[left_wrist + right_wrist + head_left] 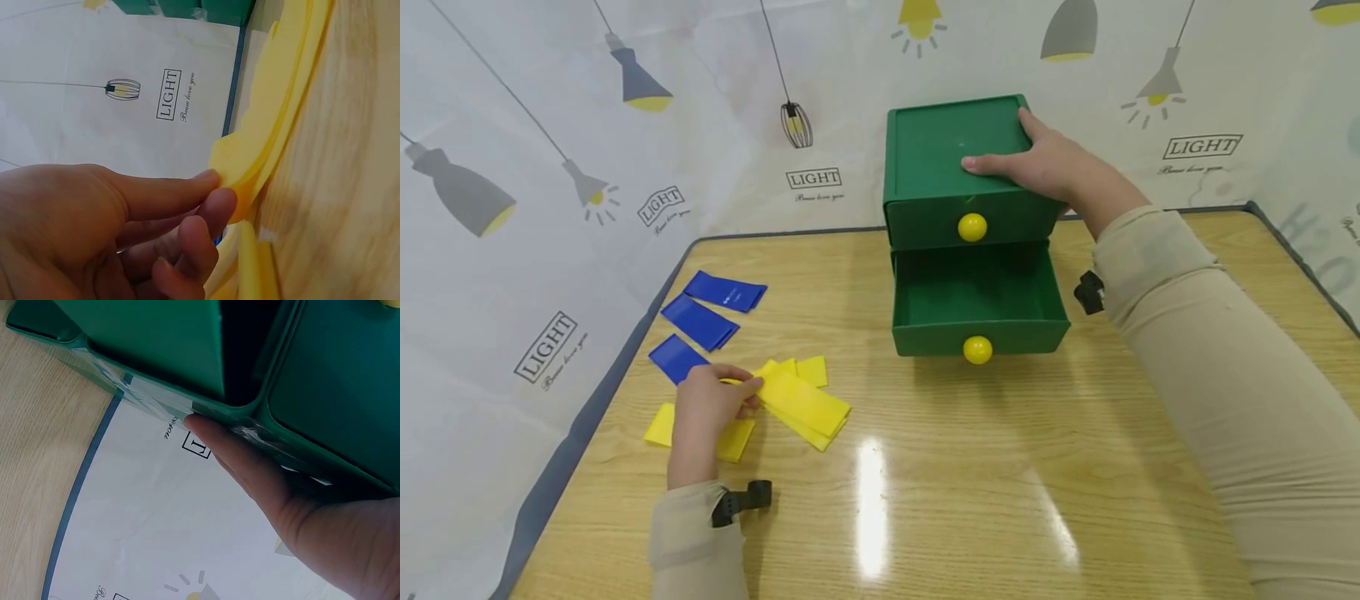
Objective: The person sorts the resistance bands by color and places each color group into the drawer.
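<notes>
Pinching one end of some overlapping yellow strips (808, 404) between thumb and fingertip, the left hand (711, 400) has its other fingers loosely bent; the strips run out to the right of that hand, and its wrist view shows the pinched end lifted off the wooden table (940, 500). A black wrist device (741, 502) is worn at the sleeve just behind this hand. More yellow material (736, 440) lies beneath the wrist, showing on both sides of it; whether this is one piece or two, I cannot tell. Just beyond the fingertips another yellow piece (812, 370) pokes out from under the pinched strips.

Ahead of the left hand lie blue strips (700, 321) in three groups, the nearest partly hidden by the hand.

Farther off, well to the left hand's right, stands a green drawer unit (947, 150). Its lower drawer (925, 340), with a yellow knob (977, 350), is pulled out, below and nearer than the right hand (1048, 167); the upper drawer (917, 227) is closed. The right hand is spread over the unit's top right edge, thumb extended on the top, other fingers pressed against the side. Behind both hands hangs a pale backdrop (850, 92) printed with lamps and the word LIGHT.
</notes>
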`<state>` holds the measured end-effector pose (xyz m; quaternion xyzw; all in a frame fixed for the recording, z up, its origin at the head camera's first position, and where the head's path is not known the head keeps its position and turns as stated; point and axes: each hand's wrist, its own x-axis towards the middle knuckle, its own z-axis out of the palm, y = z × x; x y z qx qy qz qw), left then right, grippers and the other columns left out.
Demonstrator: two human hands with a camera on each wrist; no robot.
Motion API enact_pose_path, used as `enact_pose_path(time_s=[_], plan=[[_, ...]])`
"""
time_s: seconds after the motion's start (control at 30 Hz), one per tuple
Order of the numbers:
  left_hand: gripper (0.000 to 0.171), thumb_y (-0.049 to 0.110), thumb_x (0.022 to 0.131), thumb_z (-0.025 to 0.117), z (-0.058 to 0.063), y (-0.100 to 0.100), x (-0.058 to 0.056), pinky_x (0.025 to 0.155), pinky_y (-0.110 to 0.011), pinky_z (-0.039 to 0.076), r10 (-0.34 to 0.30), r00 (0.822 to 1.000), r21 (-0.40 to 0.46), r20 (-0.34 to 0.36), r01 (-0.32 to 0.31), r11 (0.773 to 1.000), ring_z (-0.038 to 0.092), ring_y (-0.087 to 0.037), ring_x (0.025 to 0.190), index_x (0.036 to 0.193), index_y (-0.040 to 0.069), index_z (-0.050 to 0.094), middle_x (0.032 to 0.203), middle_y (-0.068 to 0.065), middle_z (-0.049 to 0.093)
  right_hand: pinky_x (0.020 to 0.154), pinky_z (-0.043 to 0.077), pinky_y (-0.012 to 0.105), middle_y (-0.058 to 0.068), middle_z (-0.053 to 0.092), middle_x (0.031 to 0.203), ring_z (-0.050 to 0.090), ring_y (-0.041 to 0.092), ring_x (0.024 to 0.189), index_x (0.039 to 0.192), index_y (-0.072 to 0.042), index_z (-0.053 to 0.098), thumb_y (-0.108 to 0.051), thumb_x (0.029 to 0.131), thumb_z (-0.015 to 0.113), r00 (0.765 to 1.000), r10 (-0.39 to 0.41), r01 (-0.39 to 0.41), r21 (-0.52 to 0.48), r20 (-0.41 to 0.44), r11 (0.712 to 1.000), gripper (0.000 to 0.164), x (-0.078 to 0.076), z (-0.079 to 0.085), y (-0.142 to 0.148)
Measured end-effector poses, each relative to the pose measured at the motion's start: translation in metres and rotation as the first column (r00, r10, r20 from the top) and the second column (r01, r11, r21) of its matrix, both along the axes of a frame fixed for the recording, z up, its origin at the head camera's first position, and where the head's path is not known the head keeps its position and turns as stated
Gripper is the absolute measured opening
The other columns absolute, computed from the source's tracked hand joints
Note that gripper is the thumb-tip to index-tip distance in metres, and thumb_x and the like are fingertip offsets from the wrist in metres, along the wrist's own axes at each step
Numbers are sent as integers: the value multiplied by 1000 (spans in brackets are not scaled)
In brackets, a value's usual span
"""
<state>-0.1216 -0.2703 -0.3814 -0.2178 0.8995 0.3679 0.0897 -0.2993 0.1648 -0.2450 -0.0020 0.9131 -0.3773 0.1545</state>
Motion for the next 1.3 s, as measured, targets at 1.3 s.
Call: enact_pose_path(time_s=[1.3], plan=[[33, 31, 102, 74, 76, 39, 25, 100, -44, 57, -211, 945, 17, -249, 222, 975, 70, -30, 116, 131, 14, 74, 127, -12, 76, 119, 33, 77, 14, -14, 180, 23, 56, 158, 164, -38, -28, -80, 91, 59, 1000, 8, -8, -24, 0, 1000, 121, 0, 0, 1]])
